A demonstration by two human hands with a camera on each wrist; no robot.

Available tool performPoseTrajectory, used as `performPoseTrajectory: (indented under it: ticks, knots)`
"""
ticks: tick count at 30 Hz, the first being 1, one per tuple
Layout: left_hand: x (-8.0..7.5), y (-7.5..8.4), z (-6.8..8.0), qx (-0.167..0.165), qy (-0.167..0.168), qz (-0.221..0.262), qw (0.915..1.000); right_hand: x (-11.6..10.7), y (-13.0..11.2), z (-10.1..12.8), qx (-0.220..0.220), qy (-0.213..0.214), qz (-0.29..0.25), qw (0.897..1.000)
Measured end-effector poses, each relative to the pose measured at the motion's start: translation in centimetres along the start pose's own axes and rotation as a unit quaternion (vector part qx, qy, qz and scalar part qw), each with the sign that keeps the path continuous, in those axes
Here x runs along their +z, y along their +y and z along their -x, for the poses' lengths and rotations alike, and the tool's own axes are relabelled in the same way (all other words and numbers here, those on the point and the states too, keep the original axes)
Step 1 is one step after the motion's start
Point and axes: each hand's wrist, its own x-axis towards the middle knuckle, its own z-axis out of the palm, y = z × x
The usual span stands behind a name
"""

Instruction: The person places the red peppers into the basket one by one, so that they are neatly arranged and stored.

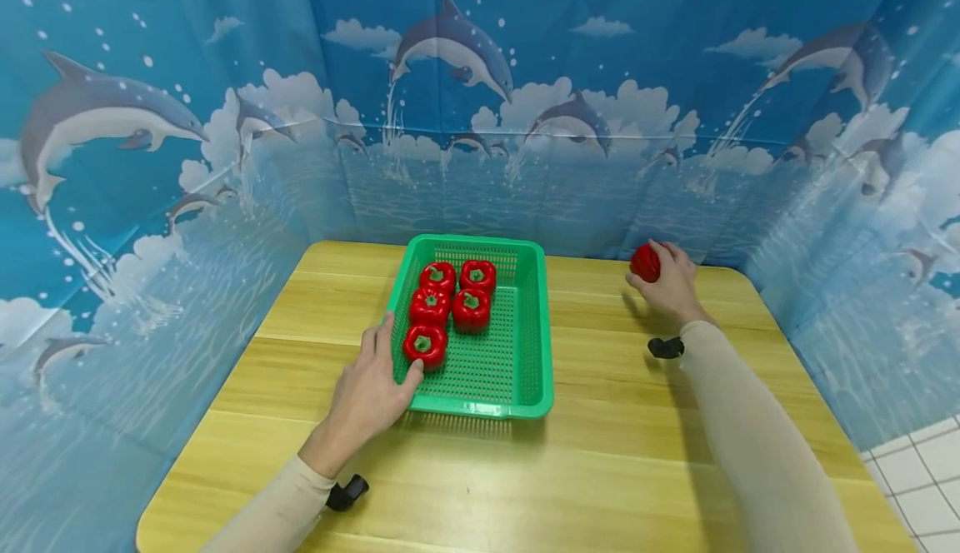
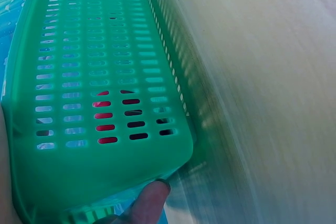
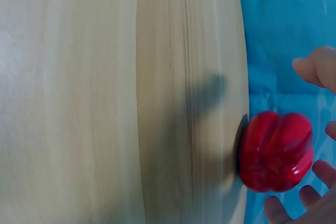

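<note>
Several red bell peppers [image 1: 430,307] with green stems sit in the left part of a green perforated basket [image 1: 550,345]. My left hand [image 1: 367,391] grips the basket's near left corner, thumb at the front rim and fingers along the left side. In the left wrist view, a fingertip [image 2: 152,200] shows at the basket's edge. At the table's far right edge is another red bell pepper [image 3: 275,151]. Spread around it is my right hand [image 1: 670,285]. In the right wrist view, the thumb [image 3: 317,67] stands apart from this pepper and the other fingertips are close beside it.
The wooden table [image 1: 600,461] extends around the basket and between both hands. A blue dolphin-print curtain [image 1: 480,178] hangs along the table's back and sides. A black wrist device [image 1: 347,493] is on the left wrist, another [image 1: 665,347] on the right.
</note>
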Motion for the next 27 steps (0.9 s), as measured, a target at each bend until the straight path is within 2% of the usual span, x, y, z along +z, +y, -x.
performPoseTrajectory:
  ticks: [8,15,27]
  knots:
    - [0.1,0.1,0.1,0.004,0.002,-0.003,1.0000,0.1,1.2,-0.1,0.013,-0.013,0.005,1.000]
    - [0.1,0.1,0.1,0.004,0.004,0.000,1.0000,0.4,1.5,-0.1,0.013,0.010,-0.022,1.000]
    - [0.1,-0.1,0.2,0.006,0.013,0.003,0.9999,1.4,1.0,0.1,0.013,0.024,-0.059,0.998]
